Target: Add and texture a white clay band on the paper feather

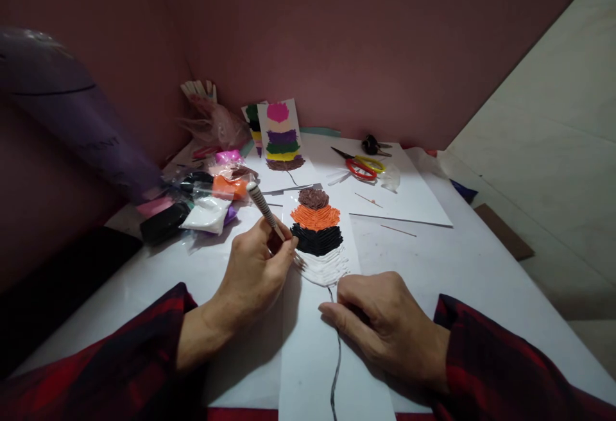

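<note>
While left hand (257, 273) grips striped fork (266, 210), right hand (389, 321) sits loosely curled over card (308, 369)'s right edge.
Fork tines at white clay band (328, 268), just right of left hand; clay packets (206, 214) beyond that hand, leftward; scissors (360, 169) beyond right hand.

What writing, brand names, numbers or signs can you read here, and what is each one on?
"ENT": the end of a dark word on the purple wrapped object at the left; the letters before it are too dim to read surely.
Patterned tool handle in the left hand: any lettering is too small to tell.
I can read no other words, numbers or signs.
</note>
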`<state>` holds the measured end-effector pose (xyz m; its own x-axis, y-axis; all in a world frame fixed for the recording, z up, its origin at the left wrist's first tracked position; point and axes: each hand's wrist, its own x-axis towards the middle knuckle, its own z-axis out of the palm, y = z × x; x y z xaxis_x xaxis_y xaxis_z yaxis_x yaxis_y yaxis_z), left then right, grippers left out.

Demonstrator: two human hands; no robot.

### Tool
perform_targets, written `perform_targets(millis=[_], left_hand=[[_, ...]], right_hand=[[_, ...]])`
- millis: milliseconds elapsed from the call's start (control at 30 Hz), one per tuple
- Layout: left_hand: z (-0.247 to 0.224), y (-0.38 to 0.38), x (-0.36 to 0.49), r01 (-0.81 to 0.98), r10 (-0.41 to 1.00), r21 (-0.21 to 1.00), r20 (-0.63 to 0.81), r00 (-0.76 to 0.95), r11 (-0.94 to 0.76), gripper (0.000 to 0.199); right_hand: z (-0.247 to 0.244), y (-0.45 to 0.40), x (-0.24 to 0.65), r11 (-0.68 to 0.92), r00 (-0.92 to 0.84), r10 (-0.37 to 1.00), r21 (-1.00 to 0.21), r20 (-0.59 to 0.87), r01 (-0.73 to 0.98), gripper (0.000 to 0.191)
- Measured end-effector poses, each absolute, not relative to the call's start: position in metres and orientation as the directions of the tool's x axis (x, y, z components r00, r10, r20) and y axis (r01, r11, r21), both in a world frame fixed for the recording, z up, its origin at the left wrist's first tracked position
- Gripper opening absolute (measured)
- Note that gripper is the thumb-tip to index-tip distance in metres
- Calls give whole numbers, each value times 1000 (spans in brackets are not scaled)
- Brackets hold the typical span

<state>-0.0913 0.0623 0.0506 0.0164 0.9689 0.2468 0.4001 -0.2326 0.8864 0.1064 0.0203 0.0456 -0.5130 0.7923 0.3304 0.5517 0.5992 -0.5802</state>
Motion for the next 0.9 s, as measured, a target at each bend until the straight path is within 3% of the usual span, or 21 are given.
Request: perform_targets(millis=[900], left_hand=[[47,74,-96,422,928,838,371,23,-345,6]], right_hand=[[44,21,106,607,-518,788,-569,335,556,34]])
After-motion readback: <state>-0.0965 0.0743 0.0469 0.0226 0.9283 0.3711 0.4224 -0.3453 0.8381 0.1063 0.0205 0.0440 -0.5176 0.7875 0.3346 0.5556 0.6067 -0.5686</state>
